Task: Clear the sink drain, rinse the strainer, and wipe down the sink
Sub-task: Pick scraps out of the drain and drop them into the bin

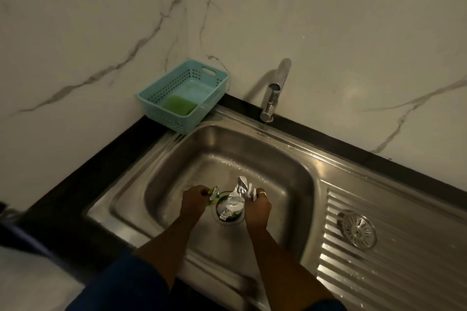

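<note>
Both my hands are down in the steel sink [177, 164], over the open drain [231, 221]. My left hand [193, 203] pinches a small green and white wrapper scrap [214, 195]. My right hand [257, 209] grips crumpled silver foil [237, 197] together with a bit of white paper, and the foil reaches down into the drain hole. The round metal strainer [358, 228] lies out of the drain on the ribbed drainboard to the right.
A teal plastic basket [161, 98] holding a green sponge [180, 103] stands at the sink's back left corner. A chrome tap [274, 91] rises behind the basin against the marble wall. Black counter edging runs around the sink.
</note>
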